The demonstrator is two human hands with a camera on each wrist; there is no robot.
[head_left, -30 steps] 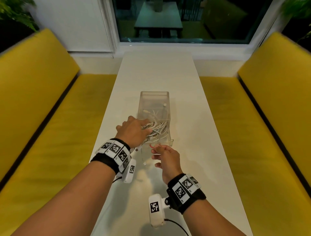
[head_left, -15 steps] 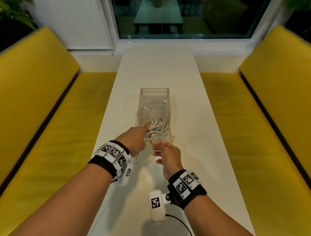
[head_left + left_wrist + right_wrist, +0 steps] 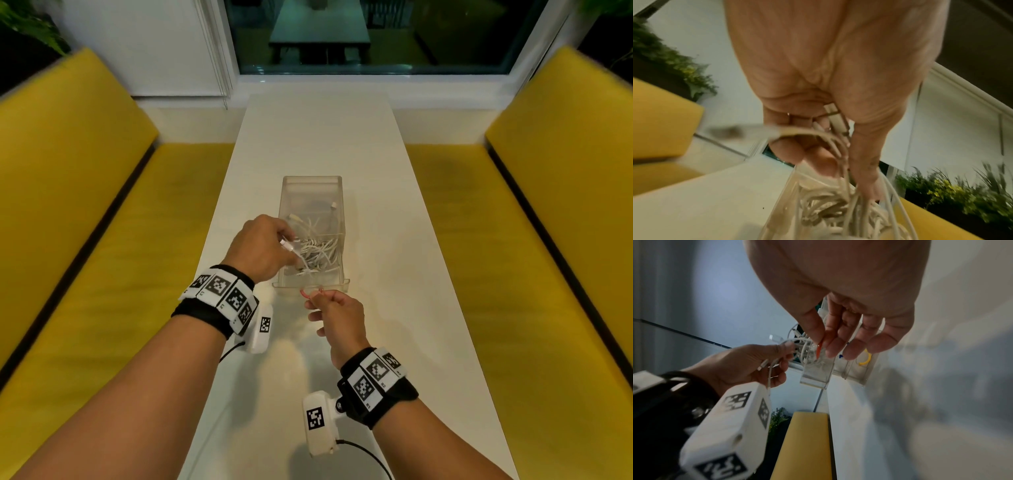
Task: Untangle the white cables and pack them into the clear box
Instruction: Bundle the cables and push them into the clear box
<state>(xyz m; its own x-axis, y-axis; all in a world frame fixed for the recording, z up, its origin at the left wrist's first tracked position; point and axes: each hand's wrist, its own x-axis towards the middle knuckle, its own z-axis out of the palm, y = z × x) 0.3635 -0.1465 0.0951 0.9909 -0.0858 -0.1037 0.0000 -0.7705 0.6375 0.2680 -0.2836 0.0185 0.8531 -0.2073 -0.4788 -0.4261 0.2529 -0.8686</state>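
A clear box [image 3: 311,183] stands lengthwise in the middle of the white table, with a tangle of white cables [image 3: 320,255] piled in its near half. My left hand [image 3: 290,247] is at the box's left wall and grips several cable strands; a plug [image 3: 835,116] lies against its palm and the strands run down into the box [image 3: 781,209]. My right hand [image 3: 313,297] hovers just short of the box's near rim and pinches a thin red tie [image 3: 819,348] between thumb and fingers.
Yellow benches [image 3: 85,205] flank the narrow white table [image 3: 394,274] on both sides, and a window sits beyond its far end. In the right wrist view a yellow loop [image 3: 866,360] and a blue bit [image 3: 840,356] show by the box's near end.
My left hand was down on the cables in the box; it now grips several strands and a plug at the box's left wall. The right hand stayed by the near rim.
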